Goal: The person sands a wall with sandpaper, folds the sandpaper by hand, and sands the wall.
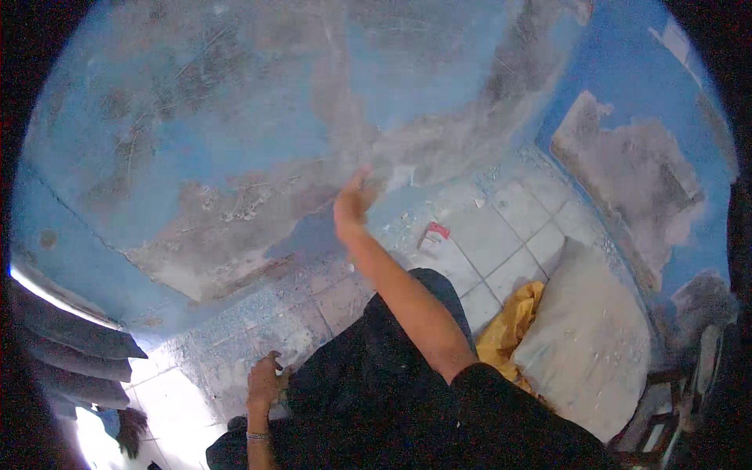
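Observation:
My right arm reaches forward, and my right hand (355,205) is at the foot of a worn blue wall (258,117) with bare grey patches. Motion smears its fingers, so I cannot make out whether anything is in them. My left hand (265,381) hangs low beside my dark-clothed knee, above the dusty tiled floor (501,227). Its fingers are loosely bent and apart, with nothing visibly held. A band at the wrist shows. Pale flakes and dust lie along the wall's base.
A small red-and-white packet (435,233) lies on the tiles. To my right are a dusty white sack (591,337) and a crumpled yellow sack (509,317), near a second blue wall (627,78). Dark stacked slabs (78,352) and a dark-bristled brush (131,431) are at left.

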### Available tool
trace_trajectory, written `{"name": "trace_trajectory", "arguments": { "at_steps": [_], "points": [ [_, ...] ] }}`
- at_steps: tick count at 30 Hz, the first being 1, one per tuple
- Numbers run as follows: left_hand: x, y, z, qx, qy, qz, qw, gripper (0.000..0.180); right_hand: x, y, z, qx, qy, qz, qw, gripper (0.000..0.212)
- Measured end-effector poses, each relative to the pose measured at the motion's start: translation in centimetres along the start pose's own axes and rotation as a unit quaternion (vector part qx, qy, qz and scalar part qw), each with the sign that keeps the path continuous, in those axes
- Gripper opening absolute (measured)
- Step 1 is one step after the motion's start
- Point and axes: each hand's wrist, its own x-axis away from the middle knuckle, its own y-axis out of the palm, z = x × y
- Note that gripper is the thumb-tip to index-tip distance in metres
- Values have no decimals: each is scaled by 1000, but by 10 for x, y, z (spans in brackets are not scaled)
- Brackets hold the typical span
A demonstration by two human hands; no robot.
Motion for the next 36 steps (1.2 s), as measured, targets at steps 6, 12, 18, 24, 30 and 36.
{"name": "trace_trajectory", "arguments": {
  "at_steps": [6, 12, 18, 24, 30, 36],
  "points": [
    [0, 5, -17, 15, -5, 16, 1000, 48, -19, -12, -20, 9, 52, 49, 997, 100],
    [8, -7, -8, -12, -15, 0, 1000, 53, -33, -14, 0, -89, 45, -73, 992, 92],
    [-2, 3, 16, 25, -15, 1, 1000, 53, -149, -43, 26, -30, 75, -9, 997, 101],
    [-2, -15, -11, -5, -43, -24, 999, 53, -42, -4, 12, -9, -7, -34, 999, 98],
    [-5, -1, -6, 24, -32, -43, 998, 54, -61, -38, -34, -87, 140, 13, 986, 99],
    [-10, -2, -6, 18, -32, -40, 999, 56, -45, -49, -17, 76, 9, -92, 993, 100]
  ]
}}
